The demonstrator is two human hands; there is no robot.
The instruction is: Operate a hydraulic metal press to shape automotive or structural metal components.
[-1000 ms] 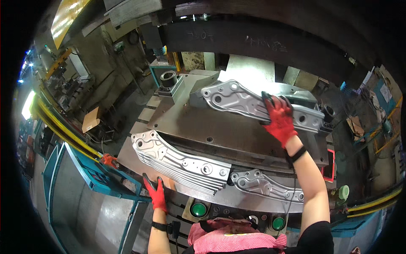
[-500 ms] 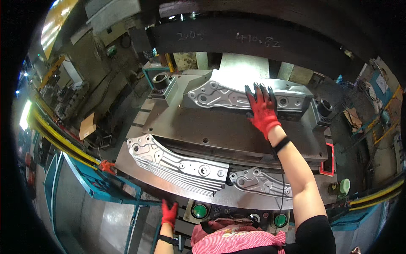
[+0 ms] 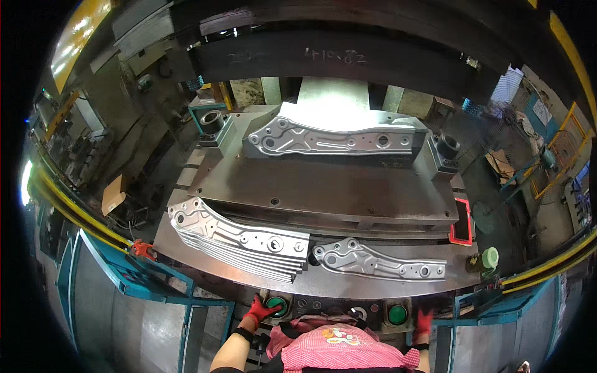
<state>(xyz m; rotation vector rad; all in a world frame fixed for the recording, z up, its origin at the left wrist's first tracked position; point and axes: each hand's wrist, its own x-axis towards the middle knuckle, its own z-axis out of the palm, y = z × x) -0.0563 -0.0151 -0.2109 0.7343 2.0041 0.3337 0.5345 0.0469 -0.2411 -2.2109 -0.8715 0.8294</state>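
My left hand (image 3: 258, 311), in a red glove, is at the left green push button (image 3: 277, 306). Its fingers are apart and hold nothing, with one digit reaching to the button's edge. In a matching glove, my right hand (image 3: 425, 323) is just right of the right green push button (image 3: 397, 314), apart from it and smeared by motion. On the die of the press lies a silver stamped metal bracket (image 3: 336, 140), untouched. A stack of similar brackets (image 3: 239, 239) rests on the bed's front left, and a single bracket (image 3: 385, 261) lies to its right.
Round guide posts (image 3: 212, 122) flank the die block (image 3: 311, 186). A dark press beam (image 3: 373, 56) spans above. A green-capped bottle (image 3: 488, 260) and a red frame (image 3: 461, 222) are at the right. Blue metal gates (image 3: 143, 280) stand at both sides, with yellow rails (image 3: 81, 208) beside them.
My right hand has left the bracket on the die and drawn back to beside the right button. My left hand has come to the left button. The view has shifted slightly right.
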